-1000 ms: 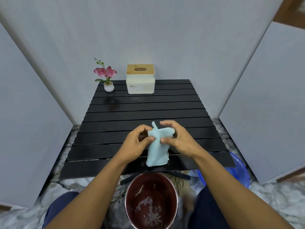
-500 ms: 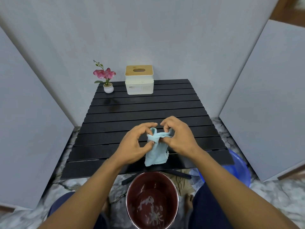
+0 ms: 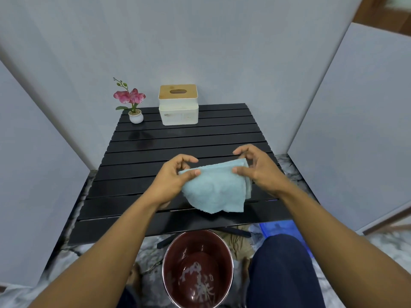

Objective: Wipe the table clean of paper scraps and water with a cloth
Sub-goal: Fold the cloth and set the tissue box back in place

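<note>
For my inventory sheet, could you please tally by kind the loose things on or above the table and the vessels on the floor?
cloth: 1
tissue box: 1
potted flower: 1
bucket: 1
blue basin: 1
Total: 5

Blue basin [image 3: 279, 226] mostly behind table [image 3: 189, 138] and knee [image 3: 282, 263]; tissue box [image 3: 178, 107] print too blurred.

Soft, even, fairly bright light gives only faint shadows. The black slatted surface [image 3: 200, 138] carries a dull sheen and a dim reflection near its far left corner. The light blue terry cloth [image 3: 216, 190] is sharp; wide-angle bending tilts the grey wall panels [image 3: 355, 107], and the view's top right corner blurs.
</note>
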